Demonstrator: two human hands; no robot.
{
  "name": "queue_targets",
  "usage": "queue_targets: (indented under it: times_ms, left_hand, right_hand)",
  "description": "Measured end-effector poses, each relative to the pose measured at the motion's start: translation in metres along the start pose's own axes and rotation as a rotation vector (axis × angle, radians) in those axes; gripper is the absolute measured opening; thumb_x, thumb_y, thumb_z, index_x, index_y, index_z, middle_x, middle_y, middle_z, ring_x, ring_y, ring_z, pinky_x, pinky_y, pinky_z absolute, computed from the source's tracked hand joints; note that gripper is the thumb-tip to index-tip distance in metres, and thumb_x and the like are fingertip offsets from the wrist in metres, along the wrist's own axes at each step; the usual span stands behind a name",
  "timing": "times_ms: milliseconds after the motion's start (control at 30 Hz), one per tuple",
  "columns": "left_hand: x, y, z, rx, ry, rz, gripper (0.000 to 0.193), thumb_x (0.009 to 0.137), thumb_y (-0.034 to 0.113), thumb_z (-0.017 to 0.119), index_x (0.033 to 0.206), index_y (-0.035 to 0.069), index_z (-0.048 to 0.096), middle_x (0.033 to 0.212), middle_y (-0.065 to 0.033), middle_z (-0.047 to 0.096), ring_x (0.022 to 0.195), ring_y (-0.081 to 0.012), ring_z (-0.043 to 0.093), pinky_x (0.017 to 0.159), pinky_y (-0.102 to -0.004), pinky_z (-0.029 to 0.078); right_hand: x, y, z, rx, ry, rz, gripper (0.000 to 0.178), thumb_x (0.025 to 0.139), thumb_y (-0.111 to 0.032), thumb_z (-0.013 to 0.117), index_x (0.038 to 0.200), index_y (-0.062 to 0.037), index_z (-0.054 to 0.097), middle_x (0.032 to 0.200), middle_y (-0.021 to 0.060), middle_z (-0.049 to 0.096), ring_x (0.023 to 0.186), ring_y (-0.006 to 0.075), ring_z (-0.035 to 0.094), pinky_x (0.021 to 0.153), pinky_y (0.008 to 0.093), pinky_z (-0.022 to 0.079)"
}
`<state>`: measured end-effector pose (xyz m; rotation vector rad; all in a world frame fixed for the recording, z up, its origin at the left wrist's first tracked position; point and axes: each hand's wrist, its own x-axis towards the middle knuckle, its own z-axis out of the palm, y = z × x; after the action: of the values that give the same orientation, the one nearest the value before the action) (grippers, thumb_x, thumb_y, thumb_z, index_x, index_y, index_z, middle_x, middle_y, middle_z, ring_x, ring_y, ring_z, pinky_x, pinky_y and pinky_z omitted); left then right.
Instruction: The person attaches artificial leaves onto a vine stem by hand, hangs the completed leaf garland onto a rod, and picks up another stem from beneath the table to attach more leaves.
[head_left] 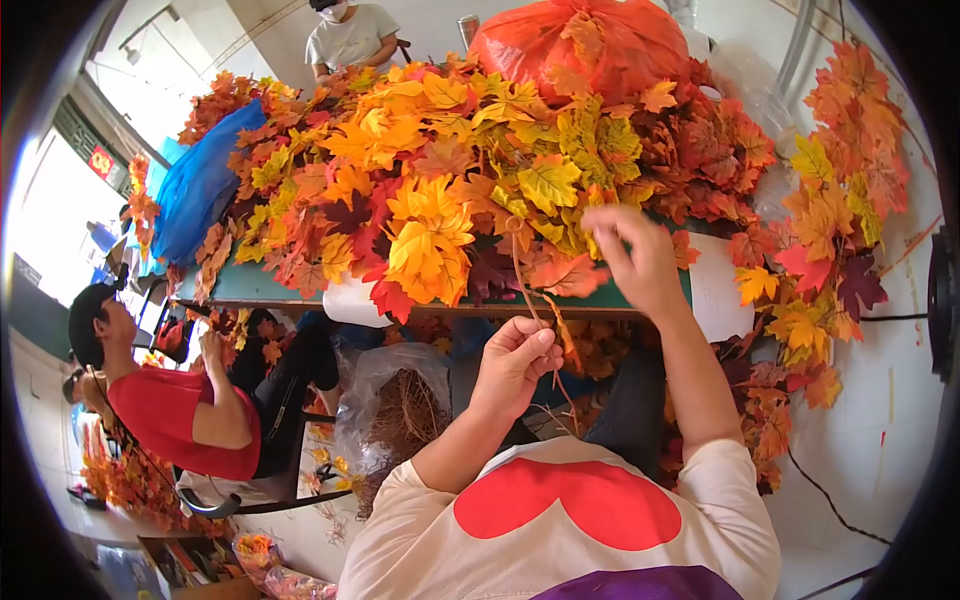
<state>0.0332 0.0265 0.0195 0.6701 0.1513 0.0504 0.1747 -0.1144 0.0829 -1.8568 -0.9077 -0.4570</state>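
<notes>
My left hand (pixel 518 362) is closed in a pinch around a thin brown vine stem (pixel 522 275). The stem rises to a small loop at its top, and its lower end hangs below my fingers toward my lap. A narrow orange-yellow leaf (pixel 566 335) sits against the stem just beside that hand. My right hand (pixel 640 255) is raised to the right of the stem, over the table's near edge. Its thumb and fingers are bent but apart, close to yellow-green artificial maple leaves (pixel 550 183), with nothing visible between them.
Artificial autumn leaves (pixel 380 135) heap over the green table (pixel 255 283), with a red plastic bag (pixel 580 45) behind. A leaf garland (pixel 825 230) hangs at right. Brown stems (pixel 408 405) fill a clear bag below. A person in red (pixel 180 415) sits left; another (pixel 350 38) sits across.
</notes>
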Motion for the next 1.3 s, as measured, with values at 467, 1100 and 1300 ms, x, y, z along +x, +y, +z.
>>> queue_targets:
  times_ms: [467,1100,1300]
  left_hand:
    - [-0.003,0.017,-0.001,-0.096,0.003,0.1,0.007,0.083,0.005,0.058,0.083,0.008,0.052,0.076,-0.0016,0.059,0.069,-0.0119,0.06,0.061,-0.0271,0.055]
    - [0.039,-0.014,0.032,-0.109,0.015,-0.034,0.008,0.083,0.007,0.06,0.08,0.008,0.053,0.068,-0.0007,0.054,0.061,-0.0105,0.057,0.062,-0.0264,0.055]
    - [0.045,-0.042,0.039,0.073,-0.057,0.058,0.005,0.084,0.008,0.06,0.083,0.005,0.055,0.081,-0.0023,0.059,0.069,-0.0076,0.056,0.054,-0.0205,0.046]
  right_hand:
    - [0.108,0.081,0.083,-0.087,0.041,0.252,0.018,0.075,-0.021,0.067,0.084,-0.006,0.069,0.069,0.0101,0.065,0.06,0.0187,0.062,0.058,0.0293,0.047]
    - [-0.012,-0.053,-0.076,-0.164,0.029,-0.17,0.005,0.08,-0.003,0.055,0.081,-0.0053,0.051,0.084,0.01,0.054,0.081,0.0199,0.053,0.074,0.0285,0.043]
    - [-0.059,-0.049,-0.031,0.011,-0.253,-0.026,0.011,0.079,-0.006,0.06,0.088,-0.0034,0.054,0.077,0.0085,0.056,0.07,0.0234,0.058,0.063,0.0301,0.047]
